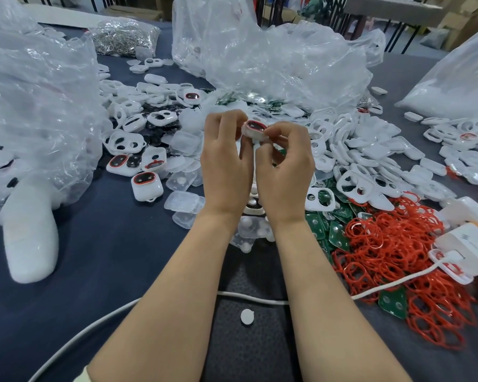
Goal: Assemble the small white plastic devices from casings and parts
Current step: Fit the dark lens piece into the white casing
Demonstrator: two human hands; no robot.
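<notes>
A small white casing [255,130] with a red ring around a dark oval window is held up over the middle of the table. My left hand [226,166] grips its left side and my right hand [284,164] pinches its right edge with thumb and forefinger. White casing frames [351,183] lie heaped to the right, finished-looking devices [146,186] to the left. Red rubber rings [398,244] and green circuit boards [316,224] pile at the right front. Clear plastic covers [181,201] lie left of my wrists.
Big crumpled clear plastic bags [33,106] stand left, behind [260,59] and far right. A bag of metal rings [124,37] sits at the back. A white charger box [469,244] with a cable [260,299] lies at the right; a white disc [247,317] rests between my forearms.
</notes>
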